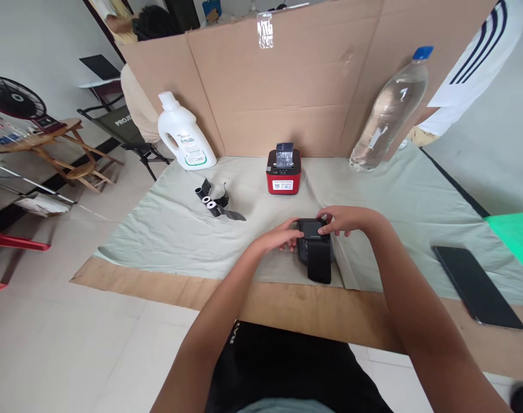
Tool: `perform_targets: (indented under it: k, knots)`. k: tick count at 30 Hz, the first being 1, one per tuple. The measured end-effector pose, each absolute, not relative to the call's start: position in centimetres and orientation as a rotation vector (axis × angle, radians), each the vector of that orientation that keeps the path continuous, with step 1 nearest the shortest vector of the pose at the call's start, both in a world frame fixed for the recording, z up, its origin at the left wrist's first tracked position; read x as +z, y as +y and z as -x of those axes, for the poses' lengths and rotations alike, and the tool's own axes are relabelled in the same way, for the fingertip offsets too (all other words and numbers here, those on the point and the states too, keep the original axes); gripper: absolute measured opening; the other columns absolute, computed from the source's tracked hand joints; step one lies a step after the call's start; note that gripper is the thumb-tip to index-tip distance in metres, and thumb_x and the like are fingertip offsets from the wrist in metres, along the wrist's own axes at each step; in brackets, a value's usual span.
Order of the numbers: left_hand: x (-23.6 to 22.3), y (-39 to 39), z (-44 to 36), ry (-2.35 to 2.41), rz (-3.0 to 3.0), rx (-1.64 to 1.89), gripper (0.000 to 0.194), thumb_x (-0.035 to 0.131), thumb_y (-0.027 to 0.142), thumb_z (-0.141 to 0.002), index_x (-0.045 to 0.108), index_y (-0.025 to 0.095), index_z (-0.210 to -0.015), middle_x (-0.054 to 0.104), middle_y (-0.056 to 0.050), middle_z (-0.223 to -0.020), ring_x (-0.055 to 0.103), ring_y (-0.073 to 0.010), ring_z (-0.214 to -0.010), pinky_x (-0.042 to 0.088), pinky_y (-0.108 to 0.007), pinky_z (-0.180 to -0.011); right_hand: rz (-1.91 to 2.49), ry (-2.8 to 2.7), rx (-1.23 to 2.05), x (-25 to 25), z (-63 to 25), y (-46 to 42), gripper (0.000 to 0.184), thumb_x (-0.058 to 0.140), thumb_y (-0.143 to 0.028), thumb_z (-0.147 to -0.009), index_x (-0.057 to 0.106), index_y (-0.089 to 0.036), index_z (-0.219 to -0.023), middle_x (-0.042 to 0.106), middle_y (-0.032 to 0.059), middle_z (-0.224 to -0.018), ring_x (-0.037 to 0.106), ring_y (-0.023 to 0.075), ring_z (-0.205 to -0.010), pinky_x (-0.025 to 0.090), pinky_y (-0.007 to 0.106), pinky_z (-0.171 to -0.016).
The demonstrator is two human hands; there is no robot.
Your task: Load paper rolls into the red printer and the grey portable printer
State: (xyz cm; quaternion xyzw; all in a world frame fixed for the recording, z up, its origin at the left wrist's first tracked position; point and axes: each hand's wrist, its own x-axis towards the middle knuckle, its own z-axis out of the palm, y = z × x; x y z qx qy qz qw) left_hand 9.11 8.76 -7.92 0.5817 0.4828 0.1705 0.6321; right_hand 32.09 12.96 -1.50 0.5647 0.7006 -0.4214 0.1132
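Observation:
A small black receipt printer sits near the front of the cloth-covered table, with a wide black paper strip hanging out toward me. My left hand grips its left side, thumb on the top edge and fingers curled beside the body. From the right, my right hand holds it with the thumb on top and a fingertip at the back corner. Behind it stands a red and black printer with a dark shiny strip rising from its slot. Several small black paper rolls lie to the left, their ends loose.
A white jug and a large clear bottle with a blue cap lean by the cardboard screen. At right lies a black phone or tablet. People are partly visible behind the screen. A wooden edge borders the cloth.

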Motion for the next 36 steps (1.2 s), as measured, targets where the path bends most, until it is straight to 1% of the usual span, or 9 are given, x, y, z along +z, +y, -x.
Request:
perform_targets:
  k: [4,7,12,16,19,24,29,32,36]
  knots:
    - [-7.7,9.9,-9.0,1.067,-1.383,0.251,0.079,0.073,0.047,-0.083,0.039,0.024,-0.15,0.064,0.005,-0.069,0.062,-0.013,-0.053,0.031,-0.021,-0.043,-1.664,1.998,-1.294,-1.4,-32.1,13.0,0.057,0.07,-0.041,-0.085,0.052,-0.018,-0.134,0.068,0.0129,-0.115,0.07,0.0197,-0.075,0.057,0.032,-0.065]
    - [-8.0,9.9,-9.1,1.052,-1.369,0.277,0.076,0.073,0.049,-0.084,0.04,0.027,-0.148,0.064,0.005,-0.073,0.061,-0.0115,-0.054,0.032,-0.02,-0.044,-1.643,1.966,-1.311,-1.3,-32.0,13.0,0.058,0.07,-0.044,-0.085,0.049,-0.02,-0.133,0.069,0.0088,-0.103,0.069,0.0189,-0.069,0.056,0.032,-0.063]
    - [-7.7,9.4,-9.3,1.08,-1.276,0.278,0.078,0.071,0.047,-0.086,0.036,0.027,-0.152,0.061,0.005,-0.068,0.063,-0.0136,-0.056,0.036,-0.021,-0.048,-1.599,1.978,-1.268,-1.7,-32.1,13.4,0.048,0.069,-0.044,-0.085,0.05,-0.023,-0.124,0.066,0.0025,-0.085,0.068,0.0199,-0.066,0.051,0.032,-0.065]
    - [-7.6,9.4,-9.6,1.05,-1.217,0.326,0.072,0.071,0.04,-0.086,0.039,0.025,-0.149,0.063,0.004,-0.07,0.061,-0.0131,-0.053,0.04,-0.021,-0.051,-1.574,2.022,-1.217,-1.8,-32.0,13.2,0.038,0.064,-0.04,-0.088,0.052,-0.023,-0.12,0.066,0.0002,-0.075,0.069,0.0215,-0.071,0.047,0.031,-0.068]
    - [-7.9,9.3,-9.6,1.016,-1.206,0.36,0.072,0.072,0.039,-0.086,0.039,0.023,-0.148,0.065,0.002,-0.073,0.061,-0.013,-0.052,0.043,-0.022,-0.053,-1.587,2.039,-1.19,-1.6,-31.7,12.8,0.034,0.063,-0.036,-0.088,0.053,-0.023,-0.117,0.067,0.0005,-0.076,0.069,0.0207,-0.07,0.045,0.03,-0.065]
    - [-8.6,9.3,-9.4,1.005,-1.229,0.387,0.079,0.072,0.041,-0.086,0.034,0.023,-0.153,0.06,0.006,-0.065,0.062,-0.0141,-0.051,0.043,-0.022,-0.052,-1.618,2.074,-1.156,-1.4,-31.5,12.3,0.031,0.061,-0.034,-0.089,0.053,-0.023,-0.117,0.069,0.001,-0.086,0.07,0.0188,-0.067,0.046,0.03,-0.066]
    - [-8.9,9.0,-9.0,1.015,-1.32,0.422,0.075,0.071,0.042,-0.087,0.04,0.02,-0.152,0.057,0.006,-0.063,0.057,-0.0122,-0.048,0.044,-0.022,-0.052,-1.629,2.124,-1.115,-1.3,-31.0,11.9,0.03,0.06,-0.034,-0.089,0.054,-0.023,-0.116,0.069,0.0028,-0.097,0.071,0.0183,-0.066,0.048,0.032,-0.067]
    - [-8.9,8.6,-8.9,1.041,-1.329,0.452,0.077,0.068,0.041,-0.089,0.036,0.019,-0.155,0.057,0.006,-0.062,0.057,-0.0128,-0.05,0.047,-0.024,-0.055,-1.61,2.154,-1.054,-1.1,-30.3,11.3,0.028,0.06,-0.042,-0.09,0.056,-0.022,-0.11,0.07,0.0037,-0.096,0.07,0.0192,-0.067,0.048,0.032,-0.065]
    - [-8.8,8.3,-8.8,1.04,-1.326,0.454,0.079,0.062,0.034,-0.09,0.028,0.018,-0.16,0.056,0.006,-0.06,0.058,-0.0136,-0.051,0.048,-0.025,-0.057,-1.662,2.15,-0.88,-0.8,-29.0,10.4,0.038,0.058,-0.056,-0.09,0.058,-0.021,-0.104,0.072,0.0094,-0.103,0.07,0.0235,-0.076,0.047,0.033,-0.063]
